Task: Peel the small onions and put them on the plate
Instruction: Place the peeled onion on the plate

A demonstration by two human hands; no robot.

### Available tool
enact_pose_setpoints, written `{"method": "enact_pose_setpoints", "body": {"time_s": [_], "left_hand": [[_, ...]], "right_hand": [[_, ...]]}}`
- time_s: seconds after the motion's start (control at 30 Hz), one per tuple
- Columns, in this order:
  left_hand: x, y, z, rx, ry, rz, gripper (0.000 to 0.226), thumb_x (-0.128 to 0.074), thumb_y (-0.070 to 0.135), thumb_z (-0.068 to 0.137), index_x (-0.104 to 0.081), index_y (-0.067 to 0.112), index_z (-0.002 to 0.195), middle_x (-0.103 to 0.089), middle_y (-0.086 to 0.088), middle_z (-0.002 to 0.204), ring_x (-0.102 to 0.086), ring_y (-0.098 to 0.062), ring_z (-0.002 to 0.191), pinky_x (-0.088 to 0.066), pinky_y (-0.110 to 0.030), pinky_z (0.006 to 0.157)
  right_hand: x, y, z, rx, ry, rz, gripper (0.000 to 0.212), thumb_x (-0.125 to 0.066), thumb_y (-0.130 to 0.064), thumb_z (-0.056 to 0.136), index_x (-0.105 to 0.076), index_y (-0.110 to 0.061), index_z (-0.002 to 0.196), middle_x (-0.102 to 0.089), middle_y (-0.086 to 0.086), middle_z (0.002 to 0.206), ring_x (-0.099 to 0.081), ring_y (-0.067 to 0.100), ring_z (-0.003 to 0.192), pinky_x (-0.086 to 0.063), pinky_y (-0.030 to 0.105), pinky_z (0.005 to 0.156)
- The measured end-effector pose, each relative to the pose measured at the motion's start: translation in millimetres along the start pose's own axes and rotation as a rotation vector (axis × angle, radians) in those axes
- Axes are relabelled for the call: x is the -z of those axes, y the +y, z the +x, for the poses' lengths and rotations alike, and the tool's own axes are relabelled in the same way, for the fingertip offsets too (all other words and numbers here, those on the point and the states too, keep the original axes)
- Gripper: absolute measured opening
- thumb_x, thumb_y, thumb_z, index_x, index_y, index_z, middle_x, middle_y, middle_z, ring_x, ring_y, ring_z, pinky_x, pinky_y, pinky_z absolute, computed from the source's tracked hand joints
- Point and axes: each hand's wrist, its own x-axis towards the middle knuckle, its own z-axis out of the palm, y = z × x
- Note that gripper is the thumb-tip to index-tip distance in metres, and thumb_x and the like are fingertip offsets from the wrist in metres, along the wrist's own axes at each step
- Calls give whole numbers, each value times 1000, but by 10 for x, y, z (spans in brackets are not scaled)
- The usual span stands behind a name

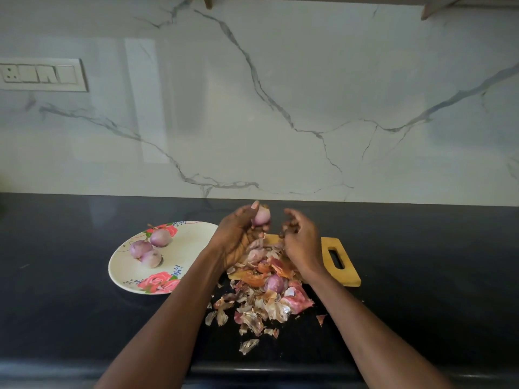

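onion (261, 215) sits gripped in your left hand (238, 234) above the cutting board (334, 265), while your right hand (299, 237) pinches a scrap of skin beside it. three peeled onions (148, 248) lie on the plate (191, 237).

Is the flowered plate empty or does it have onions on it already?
Not empty: three peeled onions lie clustered on the plate, toward its left side.

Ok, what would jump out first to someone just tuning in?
The heap of onion skins spilling off the wooden cutting board onto the black counter. Above it, the left hand holds a peeled onion; three more sit on the flowered plate to the left.
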Motion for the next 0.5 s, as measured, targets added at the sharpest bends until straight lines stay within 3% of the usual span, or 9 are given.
{"method": "enact_pose_setpoints", "body": {"time_s": [0.07, 0.17, 0.27, 0.33, 0.43, 0.5], "left_hand": [[36, 42, -45, -111, 65, 15, 37, -71, 13, 85, -64, -3, 117, -70, -17, 100, -72, -19, 77, -63, -28, 75], [102, 86, -228, -223, 176, 175, 42, -77, 3, 81, -67, 1, 121, -73, -15, 114, -72, -24, 100, -57, -35, 95], [219, 162, -500, -420, 300, 604, 36, -77, 16, 88, -70, 15, 123, -75, 2, 110, -69, -12, 105, -54, -21, 89], [388, 247, -693, -539, 403, 898, 36, -76, 24, 89, -68, 20, 124, -71, 12, 105, -64, -4, 101, -50, -20, 84], [679, 344, -902, -574, 616, 1257, 31, -76, 26, 86, -71, 21, 117, -66, 5, 104, -51, -17, 108, -37, -33, 84], [840, 350, -1003, -530, 696, 1412, 31, -77, 25, 84, -74, 18, 114, -69, -3, 109, -47, -24, 117, -30, -35, 88]], "right_hand": [[58, -4, -20, 85, 4, -97, 35, -55, 4, 96, -66, -12, 125, -66, 2, 115, -64, 15, 101, -57, 33, 86], [120, 26, -36, 159, 33, -179, 25, -58, 3, 95, -70, -6, 116, -64, 5, 117, -63, 18, 105, -55, 35, 94], [160, -20, -50, 173, 53, -215, 22, -59, 0, 96, -70, -4, 114, -65, 8, 116, -62, 20, 103, -53, 31, 89], [141, -119, -82, 219, 67, -228, 21, -58, -1, 97, -70, -3, 114, -66, 9, 115, -63, 22, 104, -47, 25, 84], [10, -315, -222, 292, 27, -230, 25, -58, -5, 99, -69, -4, 121, -69, 9, 118, -62, 13, 101, -44, 18, 80], [-145, -428, -346, 344, -96, -280, 25, -57, -4, 98, -70, -4, 119, -71, 9, 119, -63, 13, 98, -45, 14, 79]]}}
